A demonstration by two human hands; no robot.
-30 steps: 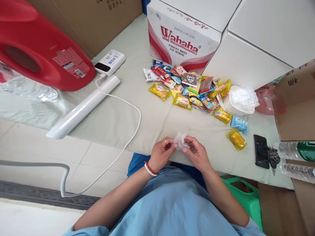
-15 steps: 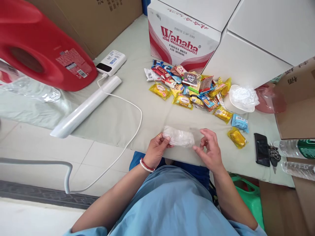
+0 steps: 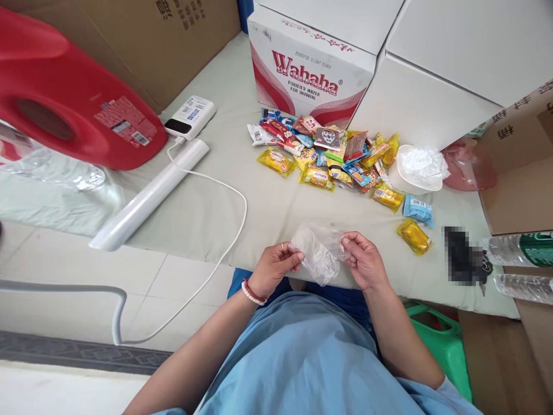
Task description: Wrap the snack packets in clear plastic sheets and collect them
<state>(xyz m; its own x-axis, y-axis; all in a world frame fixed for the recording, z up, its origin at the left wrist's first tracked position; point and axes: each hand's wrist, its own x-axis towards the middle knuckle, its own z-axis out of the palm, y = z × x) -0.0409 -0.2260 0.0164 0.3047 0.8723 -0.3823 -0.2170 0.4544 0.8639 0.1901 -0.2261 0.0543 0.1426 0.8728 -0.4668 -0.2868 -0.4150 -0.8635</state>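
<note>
A crumpled clear plastic bag [image 3: 320,253] hangs between my two hands above the table's front edge. My left hand [image 3: 276,266] pinches its left end between thumb and fingers. On the other side my right hand [image 3: 362,260] is closed on the bag's upper right part. Beyond the hands lies a heap of small wrapped snacks [image 3: 322,151] in many colours. Two yellow-wrapped snacks [image 3: 413,236] [image 3: 387,196] and a light blue packet [image 3: 417,210] lie to the right of the bag.
A Wahaha water carton [image 3: 311,75] stands behind the snacks, beside a white tub [image 3: 404,177] holding crumpled plastic. To the left are a red jug [image 3: 82,109], a white device [image 3: 190,119] with a cable and a plastic roll [image 3: 151,196]. Plastic bottles [image 3: 507,251] lie at right.
The folded bag has been partly opened out and now hangs looser. My right hand, open beside it before, has closed on its right side.
</note>
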